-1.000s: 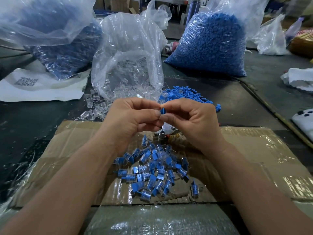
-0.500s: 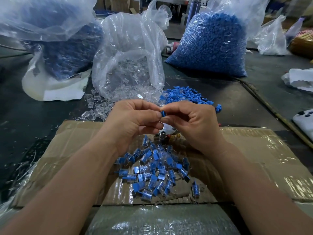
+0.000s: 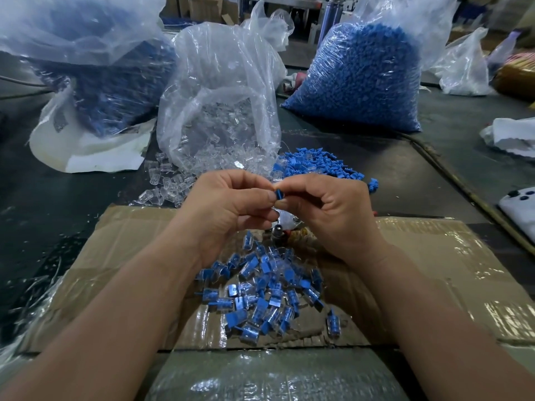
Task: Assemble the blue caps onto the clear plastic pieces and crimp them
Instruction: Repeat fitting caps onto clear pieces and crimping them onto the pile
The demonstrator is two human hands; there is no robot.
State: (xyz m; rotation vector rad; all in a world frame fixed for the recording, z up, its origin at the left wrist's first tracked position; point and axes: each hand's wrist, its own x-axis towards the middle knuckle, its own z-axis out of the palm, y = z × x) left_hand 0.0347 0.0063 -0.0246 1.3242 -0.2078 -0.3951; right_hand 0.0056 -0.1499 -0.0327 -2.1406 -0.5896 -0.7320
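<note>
My left hand (image 3: 228,208) and my right hand (image 3: 330,209) meet at mid-frame, fingertips together, pinching a small blue cap (image 3: 279,194) between them. Whether a clear piece sits under the cap is hidden by my fingers. Below my hands lies a pile of assembled blue-and-clear pieces (image 3: 260,290) on taped cardboard (image 3: 434,270). Loose blue caps (image 3: 318,166) lie in a heap behind my right hand. Loose clear pieces (image 3: 165,186) spill from an open clear bag (image 3: 220,111) behind my left hand.
A full bag of blue caps (image 3: 359,76) stands at the back right, another blue-filled bag (image 3: 110,82) at the back left on white sheeting. A small metal tool (image 3: 279,230) sits under my hands. A white device (image 3: 521,206) lies at the right edge.
My hands have stayed together on the blue cap, shifting only slightly; the fingers have worked the cap a little between them. The white sheeting at the back left folded up since the earliest frame.
</note>
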